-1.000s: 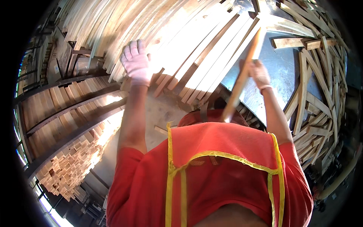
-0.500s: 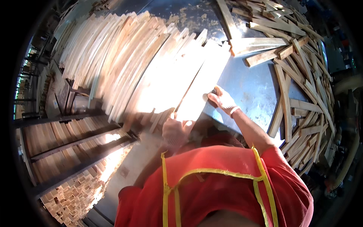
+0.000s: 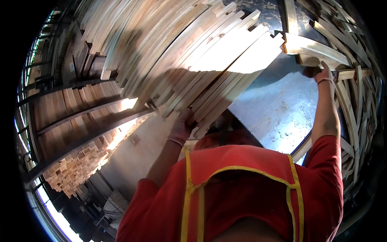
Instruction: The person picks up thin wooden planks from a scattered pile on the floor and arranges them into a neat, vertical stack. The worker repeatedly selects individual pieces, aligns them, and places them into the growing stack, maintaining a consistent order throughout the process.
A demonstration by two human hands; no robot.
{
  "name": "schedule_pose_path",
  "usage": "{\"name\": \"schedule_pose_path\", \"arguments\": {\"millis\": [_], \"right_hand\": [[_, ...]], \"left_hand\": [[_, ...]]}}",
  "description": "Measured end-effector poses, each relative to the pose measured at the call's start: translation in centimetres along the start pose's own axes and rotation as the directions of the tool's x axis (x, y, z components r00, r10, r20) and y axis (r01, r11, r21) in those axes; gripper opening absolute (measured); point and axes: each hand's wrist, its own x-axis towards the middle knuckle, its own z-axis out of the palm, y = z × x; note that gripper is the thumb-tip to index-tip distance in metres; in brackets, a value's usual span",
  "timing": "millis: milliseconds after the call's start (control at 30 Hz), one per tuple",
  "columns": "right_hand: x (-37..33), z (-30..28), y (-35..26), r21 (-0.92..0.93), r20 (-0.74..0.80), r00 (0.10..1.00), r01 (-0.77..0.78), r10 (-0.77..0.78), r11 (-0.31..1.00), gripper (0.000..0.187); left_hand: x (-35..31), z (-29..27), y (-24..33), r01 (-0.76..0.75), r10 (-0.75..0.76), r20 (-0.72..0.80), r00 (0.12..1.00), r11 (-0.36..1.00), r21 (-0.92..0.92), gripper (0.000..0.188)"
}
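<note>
Pale wooden strips (image 3: 209,86) lie side by side in a long row on a dark metal tabletop (image 3: 278,94). At their near ends is my left hand (image 3: 183,126), in a light glove, with its fingers curled against a strip's end in shadow. My right hand (image 3: 323,76), also gloved, reaches far out to the right with thumb and forefinger apart. It is at the near side of a short stack of wooden pieces (image 3: 316,49); shade hides part of its fingers.
A jumbled heap of wooden strips (image 3: 356,101) covers the right side. At the left stands a dark metal rack (image 3: 80,137) with wood between its bars, and stacked wood with its ends showing (image 3: 72,173) below. A single strip (image 3: 291,18) lies at the far edge.
My right hand has left the strip at the row's right end and moved right and away to the short stack. My left hand stays near the strip ends. The view has shifted.
</note>
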Motion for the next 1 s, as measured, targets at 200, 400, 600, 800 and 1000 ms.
{"name": "schedule_pose_path", "arguments": {"millis": [200, 400, 600, 800, 1000], "right_hand": [[-16.9, -1.5, 0.0, -0.048, 0.380, 0.889, 0.294, -0.255, 0.955, 0.012], [-34.2, -9.6, 17.7, -0.713, 0.516, 0.856, 0.424, 0.008, 0.559, 0.055], [-37.4, -5.1, 27.8, -0.684, 0.729, 0.671, 0.722, 0.138, 0.102, 0.099], [-36.6, -4.0, 22.1, -0.763, 0.552, 0.831, 0.475, 0.061, 0.438, 0.058], [-36.3, -1.3, 23.5, -0.351, 0.766, 0.637, 0.305, 0.084, 0.885, 0.077]], "left_hand": [[0.7, -2.5, 0.1, -0.002, 0.003, 0.078, 0.997, 1.000, -0.007, 0.039], [-8.8, 4.5, 8.1, -0.208, 0.149, 0.157, 0.976, 0.852, 0.481, 0.058], [-5.1, 14.8, 17.6, -0.781, -0.150, 0.797, 0.585, 0.159, 0.604, 0.061], [-0.4, 21.4, 13.9, -0.384, 0.060, 0.449, 0.892, -0.425, 0.820, 0.060], [2.0, 8.7, 17.0, -0.133, 0.355, 0.842, 0.405, -0.889, 0.439, 0.073]]}}
